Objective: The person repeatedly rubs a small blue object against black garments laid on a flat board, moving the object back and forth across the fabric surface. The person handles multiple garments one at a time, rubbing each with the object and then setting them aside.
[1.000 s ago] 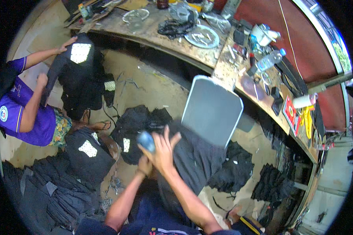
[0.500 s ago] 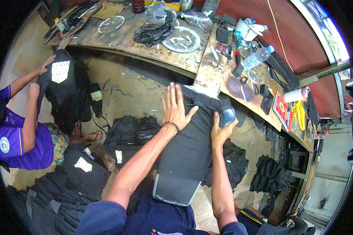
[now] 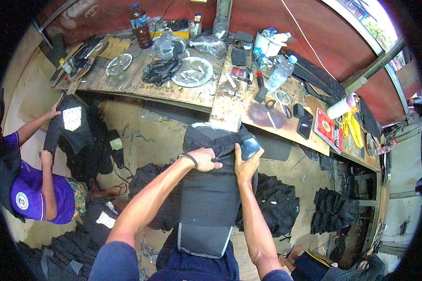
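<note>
A black garment (image 3: 210,194) with a gathered waistband is drawn over a long narrow dark board (image 3: 204,240) with a pale edge. The board stretches from my lap toward the table. On the waistband, my left hand (image 3: 203,159) is closed, its fingers curled on the cloth. To its right, my right hand (image 3: 247,165) grips a smooth, shiny dark-blue rounded object (image 3: 250,148), whose kind I cannot make out. That object rests at the right edge of the gathered cloth. Part of the board's far end shows beyond the waistband.
A wooden table (image 3: 147,86) holds a white plate (image 3: 192,71), a water bottle (image 3: 280,75), a phone (image 3: 305,127) and a red booklet (image 3: 327,125). At left, a person in purple (image 3: 56,189) handles black cloth (image 3: 63,124). Black garments (image 3: 272,206) lie on the floor.
My left hand has gone from lying flat with spread fingers to gripping the waistband, which has come down the board toward me. My right hand keeps the shiny object. The view has shifted.
</note>
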A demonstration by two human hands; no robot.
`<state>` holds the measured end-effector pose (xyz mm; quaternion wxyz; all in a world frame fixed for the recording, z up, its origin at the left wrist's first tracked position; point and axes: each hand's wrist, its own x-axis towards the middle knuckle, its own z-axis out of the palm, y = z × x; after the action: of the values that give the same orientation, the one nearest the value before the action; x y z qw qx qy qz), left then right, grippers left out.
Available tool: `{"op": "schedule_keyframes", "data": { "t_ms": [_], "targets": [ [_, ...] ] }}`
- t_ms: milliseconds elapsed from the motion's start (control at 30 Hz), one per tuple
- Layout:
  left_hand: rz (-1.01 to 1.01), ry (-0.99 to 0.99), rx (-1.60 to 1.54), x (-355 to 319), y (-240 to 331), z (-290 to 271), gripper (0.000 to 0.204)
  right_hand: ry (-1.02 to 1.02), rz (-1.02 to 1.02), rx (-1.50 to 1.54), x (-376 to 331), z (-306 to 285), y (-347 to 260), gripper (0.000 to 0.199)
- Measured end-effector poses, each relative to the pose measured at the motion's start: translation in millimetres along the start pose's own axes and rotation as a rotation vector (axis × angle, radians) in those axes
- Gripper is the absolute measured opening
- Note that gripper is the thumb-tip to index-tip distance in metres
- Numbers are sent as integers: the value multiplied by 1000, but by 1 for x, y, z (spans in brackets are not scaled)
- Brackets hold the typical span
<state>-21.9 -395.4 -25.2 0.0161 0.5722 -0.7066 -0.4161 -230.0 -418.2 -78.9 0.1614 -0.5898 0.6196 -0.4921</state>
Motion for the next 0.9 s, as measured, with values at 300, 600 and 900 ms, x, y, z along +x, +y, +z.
{"op": "schedule_keyframes", "data": {
  "t_ms": [300, 600, 900],
  "targets": [
    [8, 198, -296, -18, -25, -28, 50, -33, 41, 130, -3, -5, -2, 79],
    [-203, 782, 157, 20, -4, 17, 139, -482, -422, -45, -65, -80, -79, 59],
    [-158, 644, 30, 61, -37, -23, 156, -617, -535, -115, -59, 10, -61, 52]
  ]
}}
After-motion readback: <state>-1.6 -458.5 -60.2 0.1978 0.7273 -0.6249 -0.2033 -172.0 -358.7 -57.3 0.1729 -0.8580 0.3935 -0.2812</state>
